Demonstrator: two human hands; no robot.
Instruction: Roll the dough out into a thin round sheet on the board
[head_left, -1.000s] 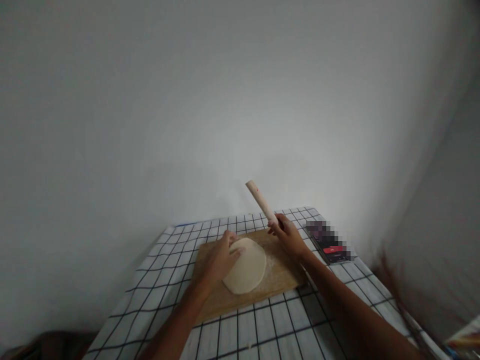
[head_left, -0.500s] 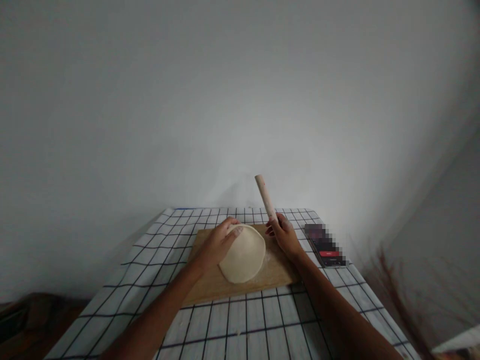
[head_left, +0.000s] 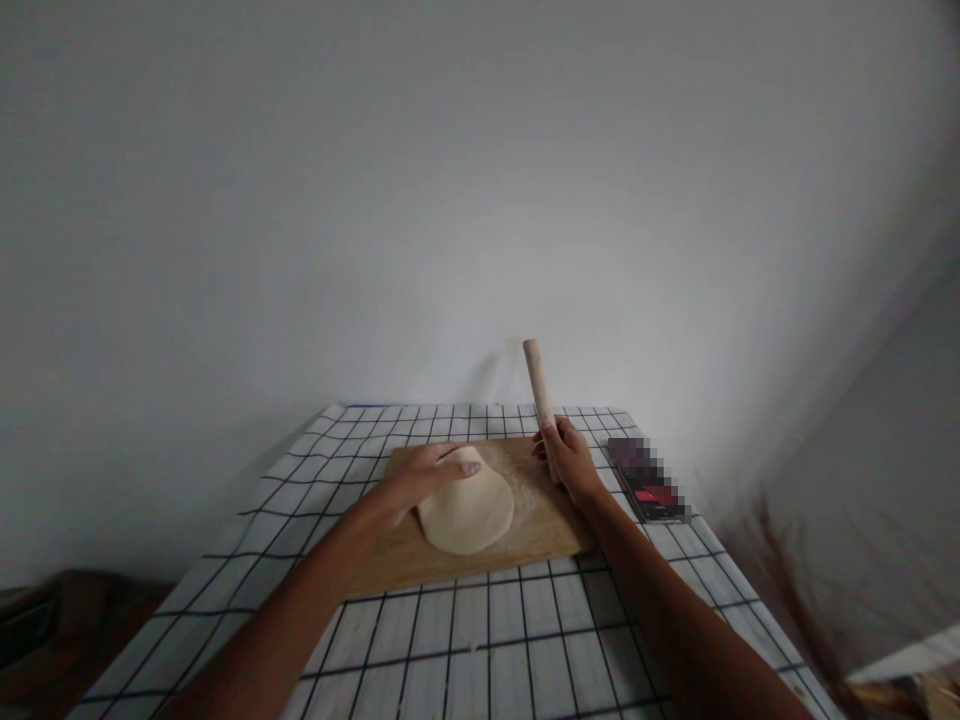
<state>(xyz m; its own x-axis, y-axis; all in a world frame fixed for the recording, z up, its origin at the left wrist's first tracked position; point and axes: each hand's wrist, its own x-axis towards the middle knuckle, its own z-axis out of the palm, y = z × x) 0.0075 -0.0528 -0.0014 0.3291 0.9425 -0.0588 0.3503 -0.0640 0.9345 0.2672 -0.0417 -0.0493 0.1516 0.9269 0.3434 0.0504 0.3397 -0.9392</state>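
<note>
Dough (head_left: 466, 520), rolled into a flat pale sheet, lies on the left part of a wooden board (head_left: 544, 535), its far edge gathered under the person's left hand (head_left: 427, 474). I see that hand's thumb laid over the sheet, pinching it; the other fingers are mostly hidden, and hand and wrist cover the far left of the sheet. On the other side, the right hand (head_left: 571, 460) is closed round a rolling pin (head_left: 538, 380), gripping it near its lower end, with the long upper part rising clear of the board. Just right of that hand lies a dark, phone-like slab (head_left: 646, 485), partly pixelated, with a red patch.

A second ago the pin slanted well over to the left; now it stands closer to upright. The sheet looked rounder then; now it narrows toward the pinching hand and sits a little further left on the board.

Whitish dusting marks the wood between the hands. Beneath the board spreads a white tablecloth (head_left: 487, 640) with a black grid, reaching back to a plain grey wall (head_left: 450, 200). Blurred reddish twigs (head_left: 784, 575) show off to the right, and something dark, too dim to name, sits low on the left.
</note>
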